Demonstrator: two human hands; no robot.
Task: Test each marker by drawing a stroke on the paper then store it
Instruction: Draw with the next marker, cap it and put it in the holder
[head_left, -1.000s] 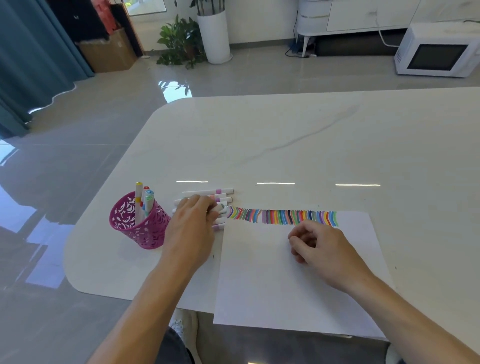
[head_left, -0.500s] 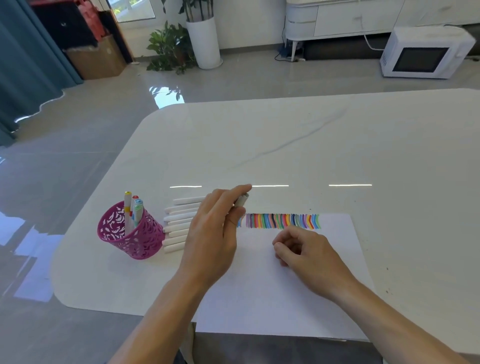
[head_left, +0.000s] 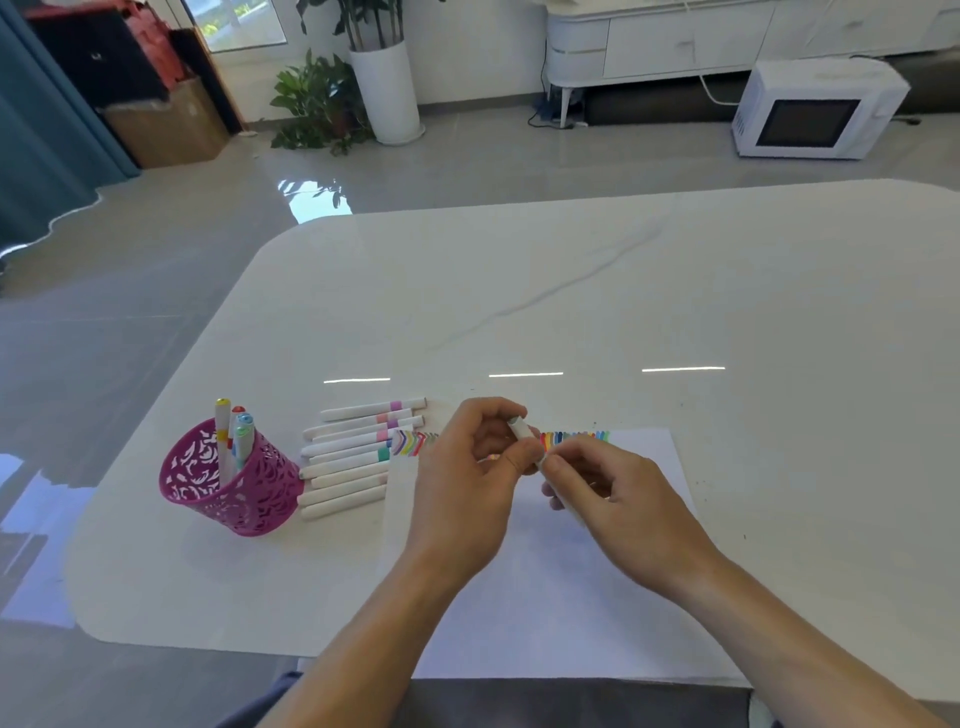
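Observation:
Both hands hold one white marker (head_left: 522, 430) above the paper (head_left: 545, 582). My left hand (head_left: 467, 478) pinches its upper end. My right hand (head_left: 618, 499) grips its lower barrel. A row of coloured strokes (head_left: 571, 439) runs along the paper's far edge, partly hidden by the hands. Several white markers (head_left: 353, 452) lie side by side to the left of the paper. A pink lattice cup (head_left: 228, 483) further left holds several markers upright.
The white marble table (head_left: 623, 312) stretches far and right. Its rounded near-left corner sits close to the cup. Beyond it on the floor stand a white microwave (head_left: 815, 109), a potted plant (head_left: 332, 98) and a cardboard box (head_left: 166, 124).
My left hand lifted one marker from the row and carried it right over the paper. My right hand rose from the paper and took hold of the same marker.

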